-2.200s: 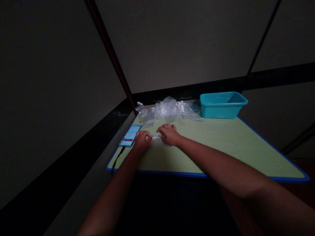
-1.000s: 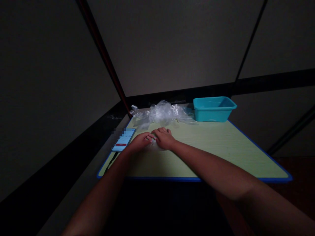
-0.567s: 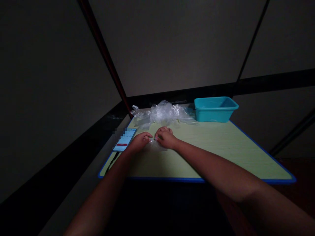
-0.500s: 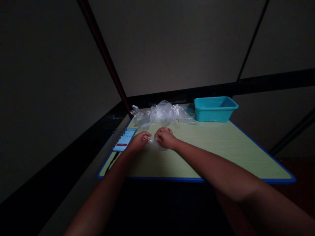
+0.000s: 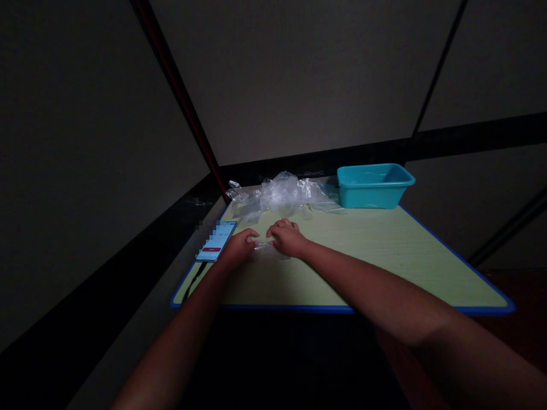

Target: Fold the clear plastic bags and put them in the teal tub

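Between my two hands a small clear plastic bag (image 5: 267, 248) lies low over the table, its near part flat and hard to make out. My left hand (image 5: 241, 246) pinches its left edge between thumb and fingers. On the other side my right hand (image 5: 287, 238) grips the bag's right edge, fingers curled. Just beyond the hands spreads a crumpled heap of clear plastic bags (image 5: 282, 196). The exact fold of the plastic at my fingertips is too small to see.
A turquoise plastic basin (image 5: 371, 196) stands at the back right of the table (image 5: 363, 245), which has a blue edge. Left of my left hand lies a lit phone (image 5: 217, 242) with a black strap (image 5: 194, 282). Walls rise behind and to the left.
My left hand has shifted very slightly left, and the strip of plastic between the hands looks a little more stretched. Both hands keep their hold.
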Motion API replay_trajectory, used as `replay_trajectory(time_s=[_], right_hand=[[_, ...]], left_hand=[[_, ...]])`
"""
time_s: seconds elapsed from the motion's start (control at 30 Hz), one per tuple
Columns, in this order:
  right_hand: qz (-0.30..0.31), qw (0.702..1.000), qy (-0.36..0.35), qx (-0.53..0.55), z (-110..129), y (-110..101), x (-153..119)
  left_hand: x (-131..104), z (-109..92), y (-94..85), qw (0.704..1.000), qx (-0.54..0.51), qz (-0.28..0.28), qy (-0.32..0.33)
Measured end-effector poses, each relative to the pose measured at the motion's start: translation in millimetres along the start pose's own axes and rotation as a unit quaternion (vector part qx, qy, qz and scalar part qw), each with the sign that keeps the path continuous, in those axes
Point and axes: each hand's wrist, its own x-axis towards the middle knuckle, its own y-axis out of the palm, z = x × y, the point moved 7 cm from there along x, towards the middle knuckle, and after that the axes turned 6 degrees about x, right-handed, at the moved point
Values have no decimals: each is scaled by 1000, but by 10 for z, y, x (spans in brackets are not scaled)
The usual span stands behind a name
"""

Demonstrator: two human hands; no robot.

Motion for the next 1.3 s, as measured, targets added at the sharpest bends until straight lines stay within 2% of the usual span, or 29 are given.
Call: replay_trajectory(time_s=[0.1,0.27,0.33,0.43,0.53,0.63,0.83,1.13,1.3], right_hand=[[-1,1000,1,-2,-6,7,4],[5,1000,2,-10,-19,30,13],[10,1000,1,-17,-18,36,13],[10,1000,3,-28,-10,31,5],[14,999,6,-39,6,29,-10],[24,998,3,-52,28,39,-27],[62,996,-6,-70,48,92,-38],[88,994,-10,-72,38,141,-25],[89,994,-9,-66,26,157,-25]], left_hand=[[-16,-31,-37,999,46,-2,-7],[-241,-341,-190,972,198,-114,46],[-398,-514,-97,968,210,-100,91],[-613,-719,150,959,245,-34,140],[-704,-814,355,946,286,22,152],[-656,-802,432,944,300,44,126],[-541,-699,459,952,287,62,86],[-518,-403,381,958,270,91,20],[-541,-247,321,960,266,83,-19]])
